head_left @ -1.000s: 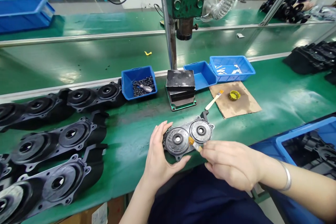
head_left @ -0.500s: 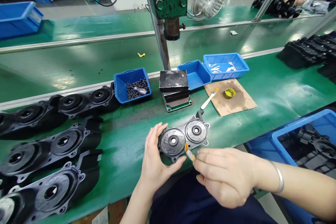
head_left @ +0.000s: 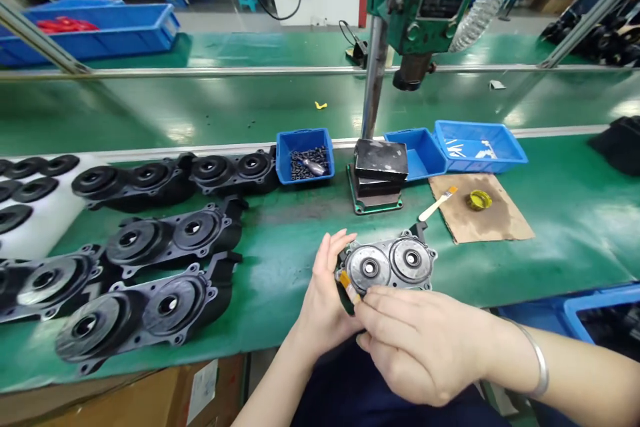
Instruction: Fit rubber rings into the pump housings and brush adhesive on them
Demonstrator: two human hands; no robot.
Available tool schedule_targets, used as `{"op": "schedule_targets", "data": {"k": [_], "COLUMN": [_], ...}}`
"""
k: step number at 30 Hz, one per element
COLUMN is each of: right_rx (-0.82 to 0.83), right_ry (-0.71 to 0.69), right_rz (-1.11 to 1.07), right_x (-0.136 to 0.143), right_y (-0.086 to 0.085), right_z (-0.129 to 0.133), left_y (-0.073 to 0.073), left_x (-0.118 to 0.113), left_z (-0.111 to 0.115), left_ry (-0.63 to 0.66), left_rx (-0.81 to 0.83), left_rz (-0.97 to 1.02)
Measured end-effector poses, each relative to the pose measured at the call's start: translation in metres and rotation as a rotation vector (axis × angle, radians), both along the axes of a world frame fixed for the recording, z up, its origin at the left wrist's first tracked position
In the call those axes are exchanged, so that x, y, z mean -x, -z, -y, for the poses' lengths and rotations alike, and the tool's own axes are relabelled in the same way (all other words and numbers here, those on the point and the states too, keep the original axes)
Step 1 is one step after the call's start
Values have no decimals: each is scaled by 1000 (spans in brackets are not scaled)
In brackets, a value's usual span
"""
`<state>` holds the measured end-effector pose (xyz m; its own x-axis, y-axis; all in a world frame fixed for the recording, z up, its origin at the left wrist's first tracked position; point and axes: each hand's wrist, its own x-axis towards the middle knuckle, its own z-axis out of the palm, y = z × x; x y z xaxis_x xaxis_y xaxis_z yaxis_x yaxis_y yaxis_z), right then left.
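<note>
A metal-faced housing with two round recesses (head_left: 412,259) lies at the front edge of the green table. My left hand (head_left: 327,300) grips its left end, thumb below and fingers behind. A small brush with orange bristles (head_left: 349,285) is pinched in my right hand (head_left: 425,340), its tip at the housing's left edge beside my left palm. Behind the housing are a second brush (head_left: 439,204) and a yellow-rimmed lid (head_left: 479,200) on stained cardboard (head_left: 507,223).
Several similar housings (head_left: 165,303) stand in rows at left, near a white sheet with black discs (head_left: 65,213). Blue bins (head_left: 305,177) line the back edge. Stacked black blocks (head_left: 381,159) sit beneath a green press (head_left: 425,7). Another blue bin (head_left: 580,313) is at lower right.
The view has turned left, so the scene appears shifted right. My right hand has moved the brush from the housing's lower middle to its left edge. My left hand keeps its hold.
</note>
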<state>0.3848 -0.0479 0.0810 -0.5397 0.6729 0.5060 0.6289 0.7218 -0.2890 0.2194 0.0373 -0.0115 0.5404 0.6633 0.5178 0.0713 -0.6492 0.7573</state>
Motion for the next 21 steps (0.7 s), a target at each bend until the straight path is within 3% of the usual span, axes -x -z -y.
{"op": "schedule_targets", "data": {"k": [6,12,16,21], "right_rx": [124,51,-14,98], "right_ry": [-33,-25,-44,-56], "right_rz": [83,57,127,122], "right_x": [-5,1,6,-3], "right_y": [-22,-35,-40,-37], "right_z": [12,-14,-23,-20], "left_y": [-1,-6,-7,-7], "left_x": [0,0,3,3], "left_z": [0,-3,-2,0], "left_ry": [7,9,22,7], "left_rx": [-9,-65,-51,-19], "left_rz": [-3,33,52,77]}}
